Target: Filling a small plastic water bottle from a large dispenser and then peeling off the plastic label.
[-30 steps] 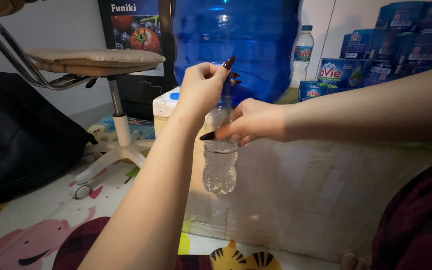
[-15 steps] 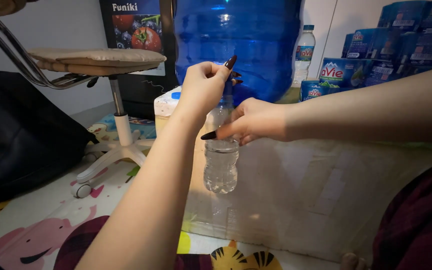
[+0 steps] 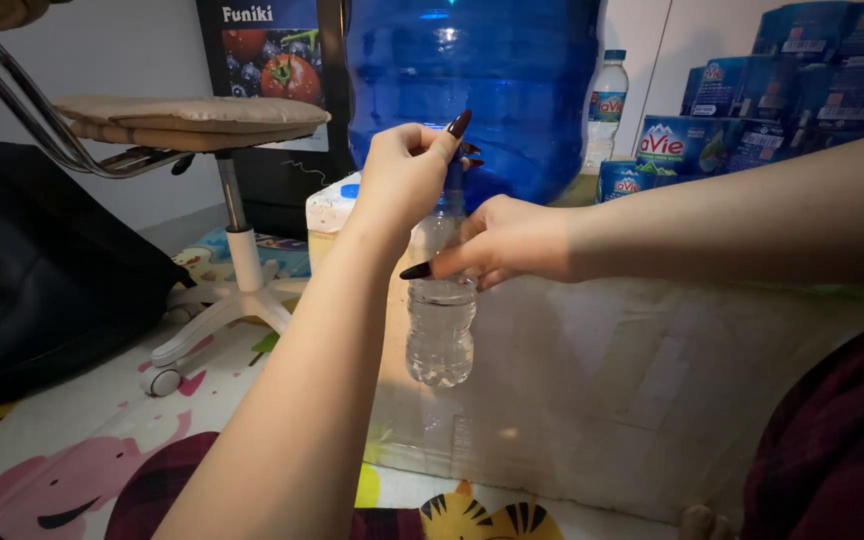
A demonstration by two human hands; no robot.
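Observation:
A small clear plastic water bottle hangs upright in mid-air, partly filled. My right hand grips it around the upper body. My left hand is closed over the top, fingers pinched on the cap, which is hidden under them. Both hands have long dark nails. Right behind the bottle stands a large blue water jug.
A pale low table surface lies under the bottle. A swivel chair and a black bag stand at left on a colourful play mat. A small bottle and blue packs of bottles sit at the back right.
My left hand has turned slightly on the cap, with its fingers shifted. The bottle and my right hand stay nearly in place.

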